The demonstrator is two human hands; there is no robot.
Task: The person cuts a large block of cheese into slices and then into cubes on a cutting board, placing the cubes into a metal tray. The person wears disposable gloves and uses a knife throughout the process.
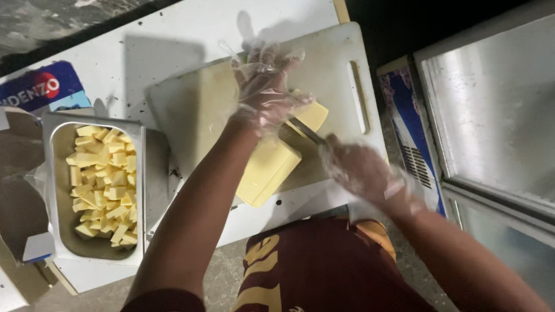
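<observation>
white cutting board (pixel 335 63) on white table (pixel 173 40) | grey floor (pixel 225 277) | steel tray (pixel 55 130)

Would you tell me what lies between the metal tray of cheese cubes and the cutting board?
In the head view, only bare white tabletop separates the metal tray from the cutting board.

Blue rectangular label (pixel 40 89) with red round mark, flat at far left edge of white tabletop (pixel 173 40). Blue-and-white printed panel (pixel 407 124) just beyond right edge.
</observation>
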